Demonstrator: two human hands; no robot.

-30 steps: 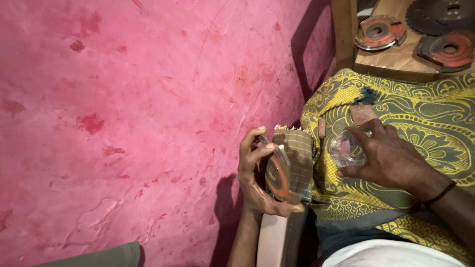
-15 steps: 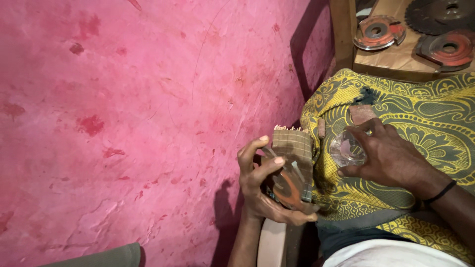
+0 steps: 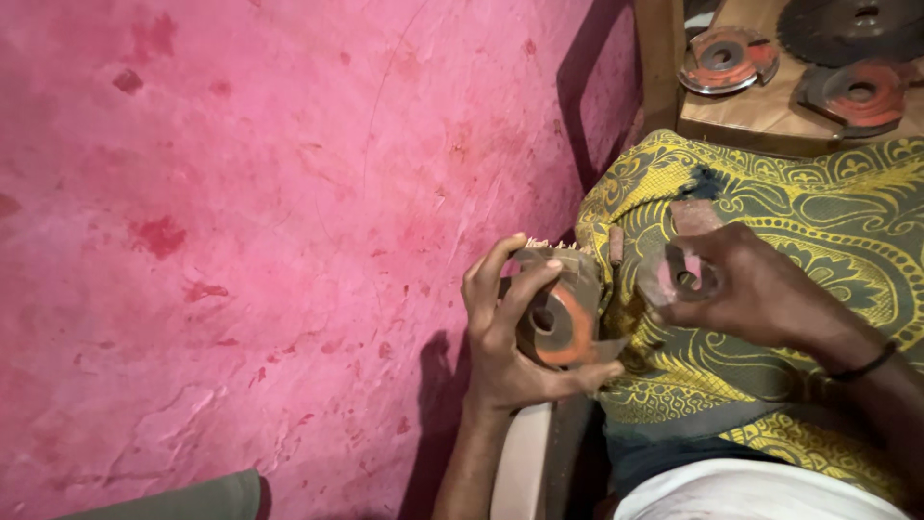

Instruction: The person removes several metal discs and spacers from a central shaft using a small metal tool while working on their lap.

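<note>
Left hand [image 3: 510,342] holds an orange-faced cutter disc [image 3: 556,323] with a centre hole, fingers [image 3: 527,289] curled over its upper edge, thumb under the lower rim; grip closed on the disc. Disc is tilted, face toward the camera, just left of the yellow patterned cloth [image 3: 808,207], its right rim touching or nearly touching the cloth edge. Something pale and frayed pokes out just above the disc; cannot tell what.

Right hand [image 3: 760,289] is over the cloth, fingers pinched on a small greyish ring-shaped piece [image 3: 685,279] with a hole in it. Small gap between the two hands, nothing in between but cloth.

Left of the left hand: pink plastered wall [image 3: 241,221], close, so little room on that side; hand shadow falls on it. A pale narrow board [image 3: 520,462] runs down under the left wrist.

Top right: wooden bench [image 3: 760,111] behind the cloth, well apart from both hands. On it an orange-centred cutter [image 3: 724,60] near the bench's left edge, a dark toothed saw blade [image 3: 852,24] cut off by the frame top, another orange-centred cutter [image 3: 855,94] near the right frame edge. White fabric [image 3: 751,491] at the bottom edge, grey-green fabric [image 3: 183,501] at bottom left.
</note>
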